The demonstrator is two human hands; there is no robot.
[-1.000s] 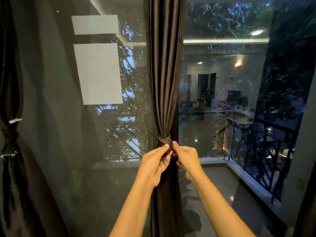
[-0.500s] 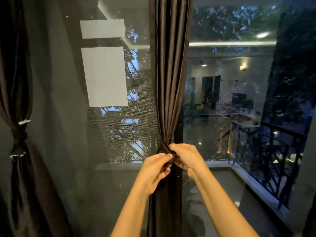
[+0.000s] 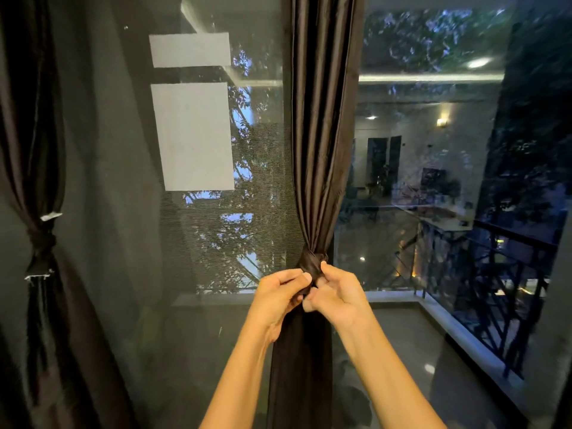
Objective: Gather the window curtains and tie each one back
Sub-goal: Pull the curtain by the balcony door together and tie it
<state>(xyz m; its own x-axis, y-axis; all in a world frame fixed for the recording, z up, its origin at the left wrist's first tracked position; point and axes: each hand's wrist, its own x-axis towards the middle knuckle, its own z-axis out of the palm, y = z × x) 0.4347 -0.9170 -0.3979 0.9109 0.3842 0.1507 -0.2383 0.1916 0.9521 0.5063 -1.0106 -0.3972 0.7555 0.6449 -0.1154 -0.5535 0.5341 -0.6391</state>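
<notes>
A dark brown curtain [image 3: 322, 125] hangs down the middle of the window, bunched into tight pleats and cinched at about waist height by a tie [image 3: 311, 264] of the same dark cloth wrapped around it. Below the tie the cloth drops straight to the bottom edge of the view.

Both hands work at the tie. The left hand [image 3: 278, 297], at 9 o'clock from the knot, is curled nearly closed, thumb and fingers pinching the dark fabric on the knot's lower left side. The right hand [image 3: 339, 297], at 3 o'clock, is likewise curled in, its thumb pressed against the knot's right side and its fingers folded around fabric just beneath. The two hands nearly touch each other in front of the curtain, with the knot sitting just above them.

Over at 9 o'clock, by the left edge, a second curtain [image 3: 34, 119] is gathered and tied with its own knot [image 3: 41, 239]; small white tags show just above and below that knot.

Between the two curtains a dark sheer screen [image 3: 117, 181] covers the glass, and two pale rectangles [image 3: 193, 134] show on it at 11 o'clock. At 3 o'clock, through the bare pane [image 3: 433, 150], a balcony railing [image 3: 495, 274] and dim trees are visible, mixed with reflections of ceiling lights.
</notes>
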